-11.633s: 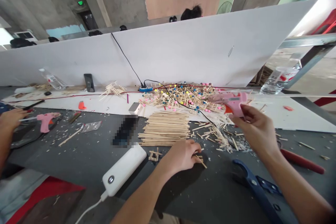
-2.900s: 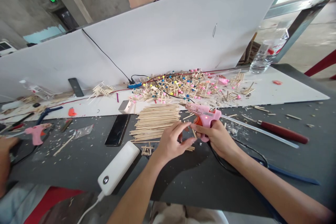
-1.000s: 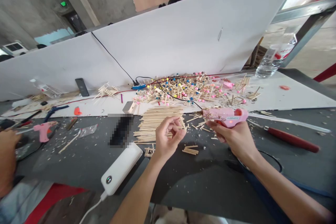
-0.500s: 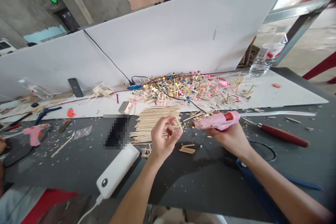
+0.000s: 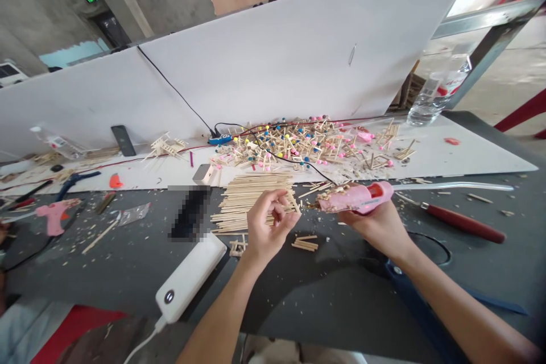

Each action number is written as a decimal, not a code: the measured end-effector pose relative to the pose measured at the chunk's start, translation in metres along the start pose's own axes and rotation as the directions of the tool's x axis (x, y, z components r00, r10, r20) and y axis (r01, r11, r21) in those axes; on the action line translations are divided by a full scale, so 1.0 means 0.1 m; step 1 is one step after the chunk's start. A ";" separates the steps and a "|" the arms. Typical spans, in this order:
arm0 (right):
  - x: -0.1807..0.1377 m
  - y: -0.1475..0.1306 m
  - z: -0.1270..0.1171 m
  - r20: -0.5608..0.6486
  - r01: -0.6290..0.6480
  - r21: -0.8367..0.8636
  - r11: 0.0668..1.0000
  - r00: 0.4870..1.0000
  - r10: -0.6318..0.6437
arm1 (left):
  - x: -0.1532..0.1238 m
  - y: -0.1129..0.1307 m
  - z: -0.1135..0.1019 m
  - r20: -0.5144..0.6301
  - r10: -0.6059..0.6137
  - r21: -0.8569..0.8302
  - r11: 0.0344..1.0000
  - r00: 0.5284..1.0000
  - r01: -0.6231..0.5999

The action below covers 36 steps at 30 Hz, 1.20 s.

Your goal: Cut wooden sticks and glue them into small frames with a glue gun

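My right hand (image 5: pixel 375 226) is shut around a pink hot glue gun (image 5: pixel 354 198), which lies almost level with its nozzle pointing left and bits of wood stuck to it. My left hand (image 5: pixel 268 220) is raised beside the nozzle, its fingertips pinching a thin wooden stick (image 5: pixel 292 202). Just behind that hand lies a wide stack of wooden sticks (image 5: pixel 251 207) on the dark table (image 5: pixel 298 301). A small bundle of short sticks (image 5: pixel 305 244) sits below the gun, and a little stick frame (image 5: pixel 238 248) lies near my left wrist.
A white board (image 5: pixel 443 153) holds a heap of stick pieces with coloured bead tips (image 5: pixel 294 145) and wires. Nearby are a white power bank (image 5: pixel 190 278), a pixelated phone (image 5: pixel 190 213), a red-handled tool (image 5: pixel 464 223), a long glue stick (image 5: pixel 452 186) and a co-worker's pink glue gun (image 5: pixel 55 216).
The glue gun has turned from a nozzle-down hold to nearly level, and my left hand has drawn back from it. The last half second shows only slight movement.
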State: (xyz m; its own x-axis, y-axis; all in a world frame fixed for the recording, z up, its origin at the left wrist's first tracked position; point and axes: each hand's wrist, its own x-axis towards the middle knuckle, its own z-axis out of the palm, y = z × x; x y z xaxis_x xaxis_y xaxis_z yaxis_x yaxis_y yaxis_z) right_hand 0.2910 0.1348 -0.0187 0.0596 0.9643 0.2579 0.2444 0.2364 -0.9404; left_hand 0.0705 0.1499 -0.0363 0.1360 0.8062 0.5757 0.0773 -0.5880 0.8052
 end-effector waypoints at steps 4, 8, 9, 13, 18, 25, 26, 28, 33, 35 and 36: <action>0.00 0.00 0.00 -0.008 -0.016 0.002 1.000 1.000 0.016 | -0.01 -0.01 0.00 -0.004 0.003 0.005 1.000 1.000 -0.003; 0.01 0.02 0.00 0.005 -0.031 0.005 0.999 0.999 0.031 | -0.01 -0.01 0.00 -0.012 0.016 0.013 1.000 1.000 -0.016; 0.01 0.03 0.00 0.003 -0.031 0.006 1.000 1.000 0.031 | 0.00 -0.01 0.00 -0.012 0.018 0.012 1.000 1.000 -0.018; 0.00 0.03 0.00 -0.006 -0.025 -0.033 0.999 1.000 0.024 | -0.01 -0.02 0.00 -0.007 0.014 0.013 1.000 1.000 -0.014; 0.00 0.02 0.00 0.001 -0.002 -0.047 0.999 1.000 0.002 | -0.01 -0.02 0.00 -0.009 0.018 0.015 1.000 1.000 -0.018; 0.00 0.05 -0.01 0.028 -0.002 -0.065 0.998 1.000 0.004 | 0.00 0.00 0.00 -0.004 0.015 0.040 0.999 1.000 -0.015; 0.00 0.06 -0.02 0.032 -0.004 -0.071 0.997 0.999 0.006 | 0.00 0.00 0.00 -0.006 0.016 0.038 0.999 1.000 -0.016; 0.00 0.06 -0.02 0.034 -0.004 -0.081 0.997 0.999 0.007 | 0.00 0.00 0.00 -0.011 0.018 0.035 0.999 1.000 -0.018; -0.01 0.07 -0.03 0.036 0.016 -0.098 0.995 0.999 -0.013 | 0.01 0.00 0.01 -0.014 0.023 0.037 0.999 1.000 -0.022; 0.00 0.06 -0.02 0.034 0.021 -0.103 0.994 0.999 -0.018 | 0.00 0.00 0.01 -0.015 0.024 0.037 0.999 1.000 -0.024; 0.00 0.06 -0.02 0.033 0.021 -0.104 0.994 0.999 -0.018 | 0.00 0.00 0.01 -0.015 0.024 0.039 0.999 1.000 -0.024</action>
State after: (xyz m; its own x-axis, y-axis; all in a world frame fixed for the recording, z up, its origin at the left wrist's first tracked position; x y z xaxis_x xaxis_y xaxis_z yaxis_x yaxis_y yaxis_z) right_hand 0.2945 0.1358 -0.0240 0.0230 0.9634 0.2669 0.3449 0.2429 -0.9066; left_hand 0.0712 0.1501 -0.0363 0.1234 0.7926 0.5971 0.1129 -0.6090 0.7851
